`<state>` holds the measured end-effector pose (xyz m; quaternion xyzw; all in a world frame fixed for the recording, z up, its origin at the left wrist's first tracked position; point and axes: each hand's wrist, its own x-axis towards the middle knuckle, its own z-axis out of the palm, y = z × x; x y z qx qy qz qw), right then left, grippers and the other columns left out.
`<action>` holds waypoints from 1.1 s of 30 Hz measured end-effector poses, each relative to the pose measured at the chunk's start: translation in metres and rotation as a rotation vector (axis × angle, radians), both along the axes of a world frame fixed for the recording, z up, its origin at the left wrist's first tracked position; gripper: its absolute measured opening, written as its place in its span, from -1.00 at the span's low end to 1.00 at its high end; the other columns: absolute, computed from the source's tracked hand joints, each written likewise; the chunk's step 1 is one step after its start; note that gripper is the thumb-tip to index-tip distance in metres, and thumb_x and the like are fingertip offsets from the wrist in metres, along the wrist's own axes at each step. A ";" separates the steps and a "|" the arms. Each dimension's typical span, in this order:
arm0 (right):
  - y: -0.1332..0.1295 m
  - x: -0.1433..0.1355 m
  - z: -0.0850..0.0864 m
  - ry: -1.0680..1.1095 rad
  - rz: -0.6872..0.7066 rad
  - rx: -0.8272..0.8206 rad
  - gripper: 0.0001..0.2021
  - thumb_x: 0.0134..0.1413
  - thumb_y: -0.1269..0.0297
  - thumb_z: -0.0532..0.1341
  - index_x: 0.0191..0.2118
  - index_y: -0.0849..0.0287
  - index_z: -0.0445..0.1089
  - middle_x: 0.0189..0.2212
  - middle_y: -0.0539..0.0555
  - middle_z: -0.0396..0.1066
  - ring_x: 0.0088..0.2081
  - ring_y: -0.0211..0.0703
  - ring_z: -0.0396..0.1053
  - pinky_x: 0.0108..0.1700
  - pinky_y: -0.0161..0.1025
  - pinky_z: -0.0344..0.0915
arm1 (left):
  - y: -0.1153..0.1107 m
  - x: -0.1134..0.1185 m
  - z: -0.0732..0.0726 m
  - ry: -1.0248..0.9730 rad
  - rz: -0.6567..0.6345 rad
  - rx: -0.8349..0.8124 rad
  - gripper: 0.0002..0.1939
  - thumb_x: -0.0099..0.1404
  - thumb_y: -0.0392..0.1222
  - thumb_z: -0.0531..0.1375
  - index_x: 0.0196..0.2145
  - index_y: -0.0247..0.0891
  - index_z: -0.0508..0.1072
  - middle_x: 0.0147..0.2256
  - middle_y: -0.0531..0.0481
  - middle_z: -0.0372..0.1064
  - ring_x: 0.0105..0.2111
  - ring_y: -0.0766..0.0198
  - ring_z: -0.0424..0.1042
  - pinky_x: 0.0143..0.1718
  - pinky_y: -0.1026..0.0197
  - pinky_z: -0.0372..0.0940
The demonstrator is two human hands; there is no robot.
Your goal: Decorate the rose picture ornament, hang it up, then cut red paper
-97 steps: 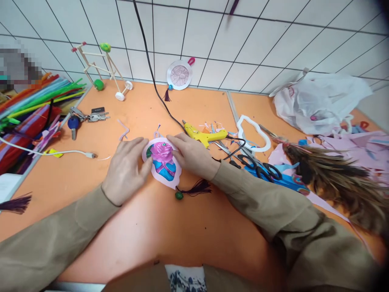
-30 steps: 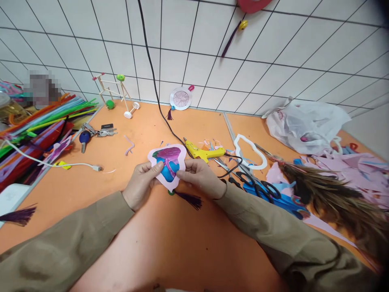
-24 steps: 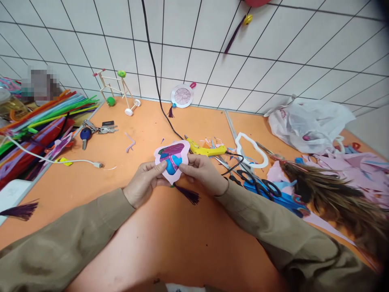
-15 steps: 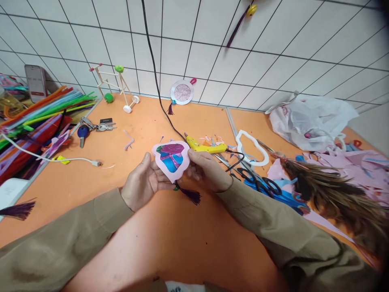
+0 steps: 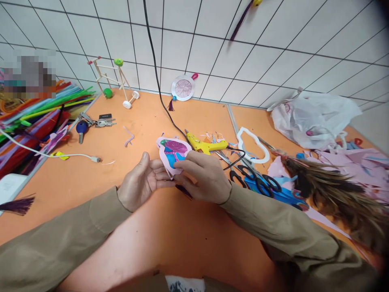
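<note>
Across the orange table it's pretty crowded, and the thing I'd worry about first is the yellow glue gun, lying just past the right hand with its nozzle near the upper right edge of the flower ornament. If it's hot (can't tell), a careless nudge of the knuckles could mean a burn or a smear. Other worry is a drop: the left hand is wide open, palm up, thumb sticking out, only its fingertips at the ornament's lower left edge, maybe tucked under, so it's not gripping much. The right hand's fingers bend over the lower right part, but the far side's hidden, so I can't tell if it's really pinching. So the flower ornament sits tilted between both hands, seemingly off the table. The little purple tassel pokes out below the right fingers and could snag there.
</note>
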<state>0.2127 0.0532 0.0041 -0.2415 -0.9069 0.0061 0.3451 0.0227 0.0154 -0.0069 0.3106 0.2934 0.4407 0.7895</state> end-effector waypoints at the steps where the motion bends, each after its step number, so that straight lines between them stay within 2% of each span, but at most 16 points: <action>1: 0.000 0.000 -0.001 0.023 0.011 -0.025 -0.89 0.14 0.34 0.13 -0.36 0.20 0.38 -0.52 0.04 0.27 -0.49 -0.26 0.19 -0.45 -0.30 0.08 | 0.000 0.000 0.000 0.002 0.003 -0.008 -0.32 0.26 0.34 0.03 -0.14 -0.37 0.56 -0.18 -0.26 0.55 -0.15 0.01 0.51 -0.14 0.11 0.37; 6: 0.000 0.002 0.005 0.227 0.036 -0.333 -0.87 0.14 0.38 0.14 -0.39 0.19 0.41 -0.51 0.02 0.29 -0.51 -0.31 0.19 -0.47 -0.34 0.13 | 0.002 -0.001 -0.001 -0.005 0.002 -0.046 -0.37 0.23 0.31 0.08 -0.23 -0.37 0.57 -0.26 -0.25 0.57 -0.23 0.03 0.54 -0.18 0.14 0.40; 10: 0.002 0.001 0.011 0.347 -0.018 -0.658 -0.83 0.12 0.27 0.21 -0.45 0.20 0.42 -0.56 0.00 0.29 -0.55 -0.34 0.13 -0.52 -0.34 0.09 | 0.002 0.000 -0.002 0.038 0.034 -0.077 -0.40 0.20 0.28 0.15 -0.24 -0.37 0.58 -0.27 -0.26 0.57 -0.26 0.03 0.55 -0.26 0.16 0.42; 13: 0.007 0.000 0.010 0.388 -0.051 -0.816 -0.78 0.09 0.21 0.23 -0.50 0.21 0.39 -0.59 -0.01 0.30 -0.55 -0.34 0.11 -0.51 -0.32 0.08 | -0.002 0.002 -0.001 0.155 0.107 -0.096 -0.49 0.18 0.20 0.22 -0.22 -0.36 0.57 -0.23 -0.26 0.56 -0.26 0.05 0.55 -0.35 0.19 0.43; 16: 0.011 0.001 0.007 0.403 -0.024 -0.843 -0.79 0.05 0.23 0.23 -0.52 0.19 0.35 -0.60 -0.03 0.27 -0.55 -0.34 0.10 -0.50 -0.32 0.07 | -0.009 0.004 0.003 0.286 0.141 -0.123 -0.57 0.17 0.11 0.28 -0.24 -0.35 0.58 -0.23 -0.25 0.56 -0.26 0.08 0.53 -0.37 0.22 0.43; 20: 0.011 0.001 0.007 0.388 0.036 -0.866 -0.79 0.06 0.24 0.24 -0.51 0.21 0.39 -0.59 -0.04 0.24 -0.56 -0.36 0.07 -0.51 -0.33 0.05 | -0.019 0.004 0.010 0.410 0.163 -0.105 -0.69 0.15 -0.01 0.33 -0.22 -0.26 0.61 -0.16 -0.15 0.55 -0.17 0.11 0.50 -0.24 0.21 0.44; 26: 0.008 0.000 0.007 0.331 0.058 -0.842 -0.79 0.09 0.25 0.24 -0.50 0.21 0.40 -0.59 -0.04 0.24 -0.57 -0.37 0.05 -0.53 -0.35 0.04 | -0.037 -0.004 0.014 0.496 0.203 -0.122 -0.69 0.17 -0.05 0.31 -0.13 -0.16 0.59 -0.14 -0.10 0.54 -0.09 0.05 0.47 -0.14 0.13 0.43; 28: 0.008 -0.001 0.006 0.326 0.057 -0.834 -0.78 0.10 0.23 0.24 -0.50 0.20 0.40 -0.58 -0.04 0.25 -0.56 -0.37 0.06 -0.52 -0.35 0.05 | -0.038 -0.010 0.014 0.632 0.255 -0.009 -0.70 0.18 -0.05 0.30 -0.13 -0.15 0.58 -0.16 -0.11 0.54 -0.10 0.03 0.47 -0.13 0.08 0.42; 29: 0.008 -0.001 0.005 0.320 0.060 -0.827 -0.78 0.11 0.23 0.24 -0.50 0.20 0.40 -0.58 -0.04 0.25 -0.56 -0.37 0.06 -0.52 -0.35 0.06 | -0.036 -0.014 0.014 0.733 0.300 0.109 -0.71 0.19 -0.06 0.29 -0.14 -0.15 0.58 -0.14 -0.11 0.53 -0.10 0.03 0.46 -0.10 0.06 0.40; 32: 0.008 -0.001 0.002 0.289 0.090 -0.776 -0.78 0.12 0.23 0.23 -0.50 0.20 0.40 -0.59 -0.03 0.24 -0.56 -0.36 0.08 -0.52 -0.35 0.07 | -0.021 -0.026 0.013 1.051 0.428 0.664 -0.68 0.21 -0.16 0.27 -0.04 -0.09 0.53 -0.01 -0.12 0.44 0.00 0.01 0.38 0.03 -0.04 0.31; 33: 0.008 -0.001 0.001 0.278 0.103 -0.751 -0.78 0.12 0.24 0.22 -0.50 0.20 0.40 -0.60 -0.03 0.24 -0.56 -0.35 0.09 -0.52 -0.35 0.07 | -0.013 -0.028 0.012 1.135 0.383 0.862 -0.63 0.22 -0.20 0.27 0.00 -0.07 0.50 0.02 -0.12 0.42 0.02 0.01 0.37 0.05 -0.08 0.28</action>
